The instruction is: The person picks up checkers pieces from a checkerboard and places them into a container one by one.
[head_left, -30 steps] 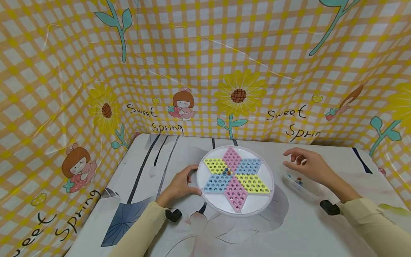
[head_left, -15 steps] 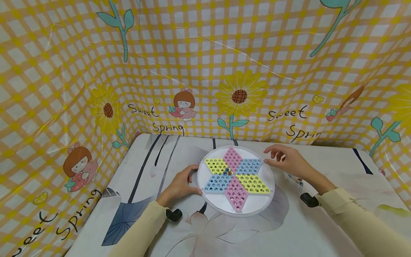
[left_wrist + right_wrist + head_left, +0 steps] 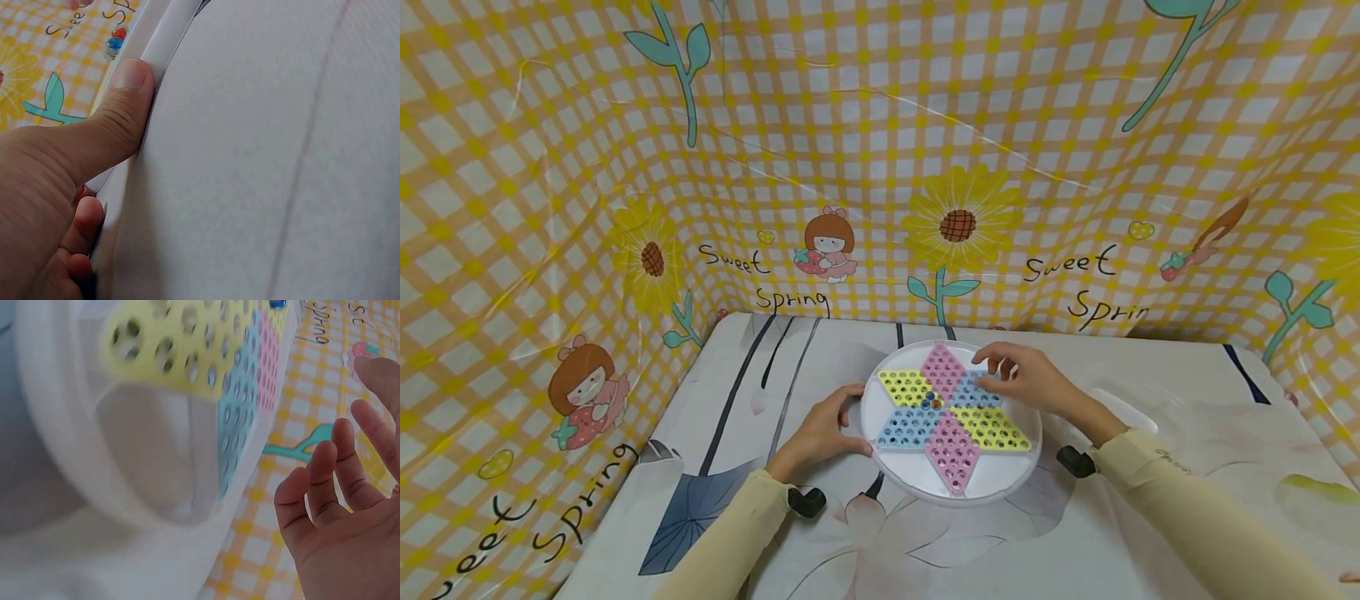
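Observation:
A round white Chinese checkers board [image 3: 910,475] lies on the table, its star split into pink, yellow and blue holed sections. A few blue and red marbles [image 3: 931,400] sit at the star's centre. At the board's left rim, my left hand [image 3: 820,429] grips the edge. Its thumb [image 3: 128,94] lies along the rim in the left wrist view, with curled fingers lower down. Over the upper right blue section hovers my right hand [image 3: 1026,375]. Its fingers are loosely bent and spread, and nothing shows between them in the right wrist view.
A clear plastic container [image 3: 1123,408] stands right of the board, partly behind the right forearm. The table [image 3: 805,550] wears a white cloth with flower and leaf prints. A yellow checked curtain [image 3: 865,167] rises behind and at both sides.
My right hand has moved left from above the clear container to over the board's blue section. The left hand and the board have stayed in place.

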`<state>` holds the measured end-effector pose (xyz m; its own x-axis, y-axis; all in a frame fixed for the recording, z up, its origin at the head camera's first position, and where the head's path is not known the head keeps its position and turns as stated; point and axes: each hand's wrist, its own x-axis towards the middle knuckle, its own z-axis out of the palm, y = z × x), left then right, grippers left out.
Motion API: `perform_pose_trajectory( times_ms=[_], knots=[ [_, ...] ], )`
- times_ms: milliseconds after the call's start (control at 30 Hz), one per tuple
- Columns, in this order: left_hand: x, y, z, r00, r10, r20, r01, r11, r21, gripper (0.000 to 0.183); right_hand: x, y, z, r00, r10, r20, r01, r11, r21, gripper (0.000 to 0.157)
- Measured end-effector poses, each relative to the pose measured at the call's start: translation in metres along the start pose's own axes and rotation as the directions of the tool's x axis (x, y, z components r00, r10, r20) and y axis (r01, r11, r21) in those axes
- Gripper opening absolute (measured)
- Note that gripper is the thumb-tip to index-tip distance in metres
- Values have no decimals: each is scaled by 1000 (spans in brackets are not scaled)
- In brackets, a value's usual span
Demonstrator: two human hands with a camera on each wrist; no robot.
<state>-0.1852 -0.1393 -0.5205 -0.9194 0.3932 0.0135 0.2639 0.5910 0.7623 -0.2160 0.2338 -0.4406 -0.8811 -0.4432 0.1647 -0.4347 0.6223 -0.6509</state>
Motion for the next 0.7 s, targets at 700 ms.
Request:
perform_pose_trajectory(
  times_ms=[700],
  knots=[
    [-1, 1, -1, 1000, -8, 5, 9, 1000, -3, 98, 19, -17, 48, 993, -21, 119, 14, 998, 62, 23]
  ],
)
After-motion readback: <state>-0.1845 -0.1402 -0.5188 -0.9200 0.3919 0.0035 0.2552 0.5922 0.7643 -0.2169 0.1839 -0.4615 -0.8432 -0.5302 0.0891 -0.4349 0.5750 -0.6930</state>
